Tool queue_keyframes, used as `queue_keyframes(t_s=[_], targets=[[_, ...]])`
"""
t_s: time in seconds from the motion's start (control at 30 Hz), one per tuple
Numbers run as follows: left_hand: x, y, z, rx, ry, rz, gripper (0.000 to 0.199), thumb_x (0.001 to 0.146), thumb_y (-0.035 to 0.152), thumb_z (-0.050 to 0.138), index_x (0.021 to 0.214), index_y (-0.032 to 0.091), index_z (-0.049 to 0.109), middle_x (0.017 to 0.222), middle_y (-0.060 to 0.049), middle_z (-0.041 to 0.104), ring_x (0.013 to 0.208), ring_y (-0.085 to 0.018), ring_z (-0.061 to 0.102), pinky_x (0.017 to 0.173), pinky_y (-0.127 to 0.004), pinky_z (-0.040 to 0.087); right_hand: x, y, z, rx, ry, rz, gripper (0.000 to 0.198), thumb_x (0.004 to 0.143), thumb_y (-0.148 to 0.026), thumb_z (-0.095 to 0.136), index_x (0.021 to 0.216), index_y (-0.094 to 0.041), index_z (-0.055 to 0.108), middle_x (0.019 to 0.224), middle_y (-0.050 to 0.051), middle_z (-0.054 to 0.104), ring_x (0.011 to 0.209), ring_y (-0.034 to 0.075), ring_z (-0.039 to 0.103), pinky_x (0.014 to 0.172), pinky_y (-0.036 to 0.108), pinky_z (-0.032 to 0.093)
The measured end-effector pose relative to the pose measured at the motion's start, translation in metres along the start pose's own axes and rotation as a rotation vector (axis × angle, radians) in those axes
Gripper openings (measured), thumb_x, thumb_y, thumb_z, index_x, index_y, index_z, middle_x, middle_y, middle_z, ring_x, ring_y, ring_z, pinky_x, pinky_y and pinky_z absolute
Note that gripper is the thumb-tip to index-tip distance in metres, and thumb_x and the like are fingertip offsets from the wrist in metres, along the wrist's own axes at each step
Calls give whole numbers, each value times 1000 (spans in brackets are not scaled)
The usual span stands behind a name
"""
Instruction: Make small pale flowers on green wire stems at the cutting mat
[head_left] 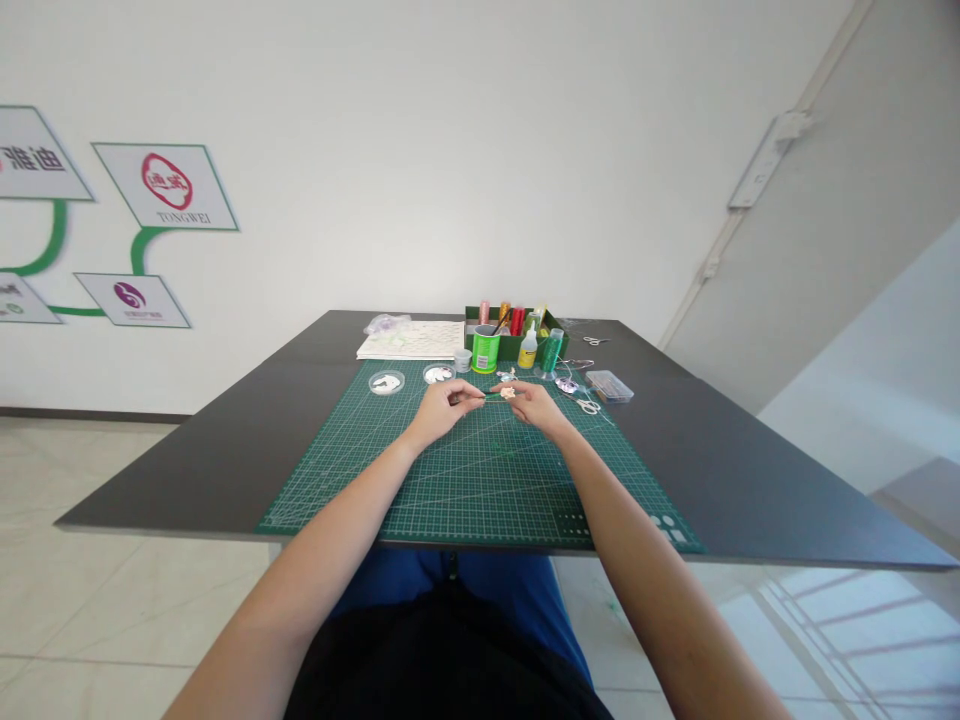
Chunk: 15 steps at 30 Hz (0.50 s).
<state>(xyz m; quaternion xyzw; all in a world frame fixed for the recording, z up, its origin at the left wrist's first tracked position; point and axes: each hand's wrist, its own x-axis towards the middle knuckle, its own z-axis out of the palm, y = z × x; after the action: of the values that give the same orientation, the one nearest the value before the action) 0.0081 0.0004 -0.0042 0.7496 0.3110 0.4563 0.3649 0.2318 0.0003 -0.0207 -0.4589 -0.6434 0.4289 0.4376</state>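
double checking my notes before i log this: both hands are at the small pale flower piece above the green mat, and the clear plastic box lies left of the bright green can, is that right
Not quite: the clear plastic box lies right of the bright green can, as the head view shows. The rest is right.

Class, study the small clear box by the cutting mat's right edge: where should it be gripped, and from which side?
Probably by its opposite side walls, coming from above and the right with the right hand, which is the nearer one. The box lies flat and low, so its walls offer the hold; white scissors lie close on its left.
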Motion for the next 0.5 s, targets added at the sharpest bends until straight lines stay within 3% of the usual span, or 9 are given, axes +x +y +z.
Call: queue_keyframes(t_s=[0.5], targets=[[8,-17,-9,-106,209,-34,29,75,41,76,88,16,73,65,0,65,54,-12,55,55,-26,45,-1,-1,0,-168,-93,-71,44,85,-43,59,109,-9,72,40,-9,39,38,9,33,43,22,26]])
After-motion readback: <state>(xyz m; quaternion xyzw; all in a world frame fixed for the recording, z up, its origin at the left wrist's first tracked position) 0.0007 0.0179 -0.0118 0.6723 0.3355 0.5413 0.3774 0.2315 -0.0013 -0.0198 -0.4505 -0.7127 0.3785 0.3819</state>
